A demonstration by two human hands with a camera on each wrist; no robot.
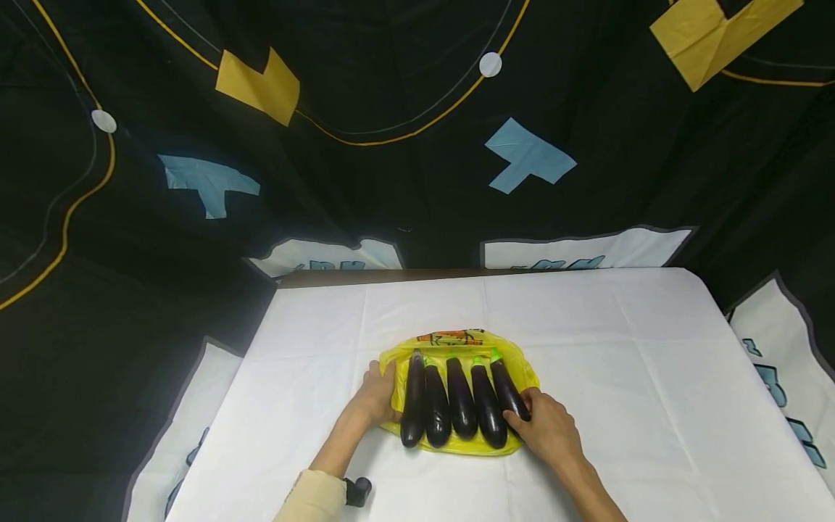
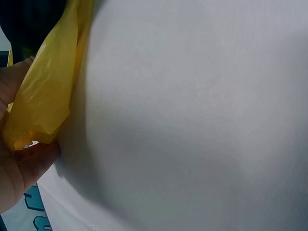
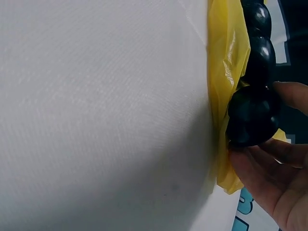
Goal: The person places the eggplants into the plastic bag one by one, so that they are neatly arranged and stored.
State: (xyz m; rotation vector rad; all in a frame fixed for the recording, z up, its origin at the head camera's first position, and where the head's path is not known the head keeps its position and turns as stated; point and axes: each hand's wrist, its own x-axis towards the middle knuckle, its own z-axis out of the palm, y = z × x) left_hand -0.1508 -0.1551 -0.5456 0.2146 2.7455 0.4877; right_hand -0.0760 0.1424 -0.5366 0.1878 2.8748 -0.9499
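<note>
Several dark purple eggplants (image 1: 462,399) lie side by side on a flattened yellow plastic bag (image 1: 457,448), their green stem ends mostly toward the far side. My left hand (image 1: 375,395) holds the bag's left edge, beside the leftmost eggplant (image 1: 414,402). In the left wrist view, a fold of the yellow bag (image 2: 48,91) sits between thumb and fingers. My right hand (image 1: 551,426) grips the lower end of the rightmost eggplant (image 1: 510,388). The right wrist view has that eggplant's rounded end (image 3: 254,115) between thumb and fingertips.
A white-covered table (image 1: 639,377) extends around the bag. Behind it hangs a dark cloth (image 1: 404,196) with yellow lines and blue and yellow shapes. A small black device (image 1: 357,491) is at the left wrist by the sleeve.
</note>
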